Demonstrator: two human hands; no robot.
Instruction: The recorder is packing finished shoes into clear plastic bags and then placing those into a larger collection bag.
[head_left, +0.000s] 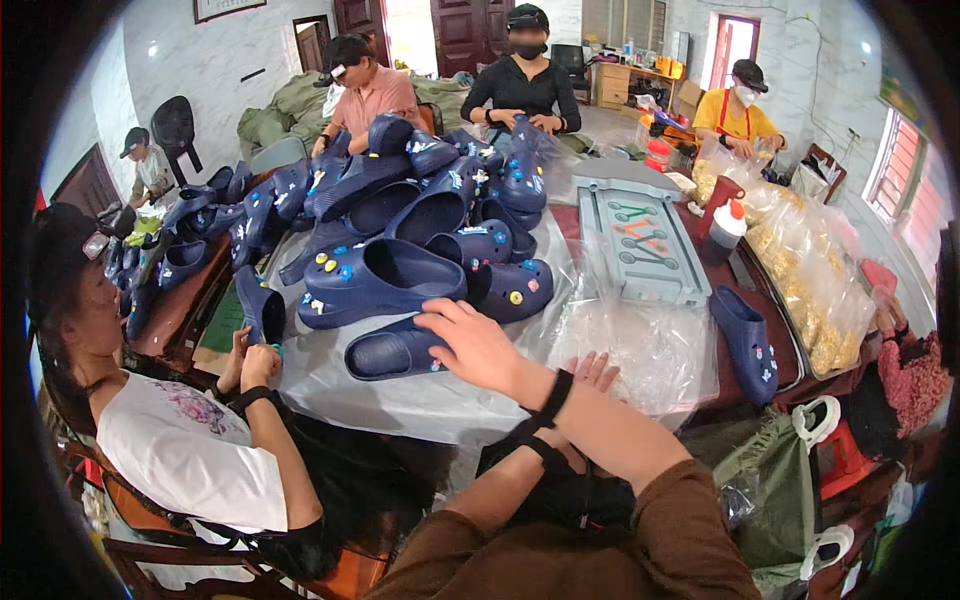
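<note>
My forearms cross, the right over the left. My right hand (470,345) reaches left over the front of a navy clog (385,352) lying at the pile's near edge. Its fingers are stretched and slightly apart, overlapping that clog, with no firm grip visible. Just behind it, a larger navy clog (385,275) carries yellow and blue charms. My left hand (592,372) lies with fingers spread on clear plastic bags (645,350) at the table's near side. Part of that hand is hidden by my right forearm.
A heap of navy clogs (440,200) covers the table's middle. Right of it stand a grey plastic case (640,240), a dark bottle with white top (725,228), a lone clog (745,345) and bags of yellow pieces (810,270). A co-worker (190,430) sits close left, holding a clog; others work around.
</note>
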